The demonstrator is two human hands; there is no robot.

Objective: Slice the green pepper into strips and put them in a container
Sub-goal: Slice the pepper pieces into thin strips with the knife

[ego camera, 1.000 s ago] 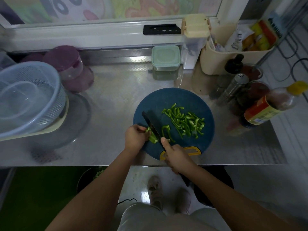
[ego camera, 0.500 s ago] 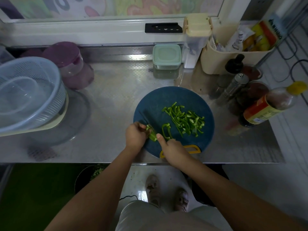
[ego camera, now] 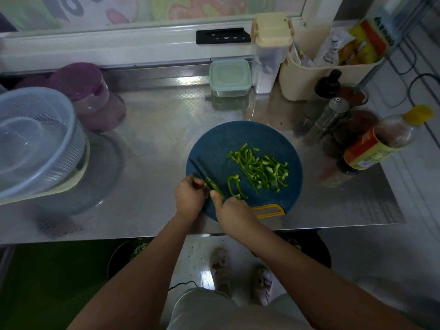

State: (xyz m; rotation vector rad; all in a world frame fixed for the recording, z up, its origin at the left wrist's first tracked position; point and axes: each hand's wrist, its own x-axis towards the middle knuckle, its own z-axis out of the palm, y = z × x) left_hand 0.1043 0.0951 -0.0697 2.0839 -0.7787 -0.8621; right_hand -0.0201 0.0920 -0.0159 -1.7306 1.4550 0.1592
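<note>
Counter: left hand, one pepper piece; right hand, one knife.

Stainless steel counter spans mid-frame. White-framed window runs along the top. Pale floor lower right. Lighting dim.

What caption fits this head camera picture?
Left hand steadies the pepper; right hand slices it with a knife on a blue board.

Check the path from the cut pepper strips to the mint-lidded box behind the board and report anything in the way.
Nothing visible stands between the pepper strips and the box: only blue board and bare steel counter. The box's lid is on, though.
</note>
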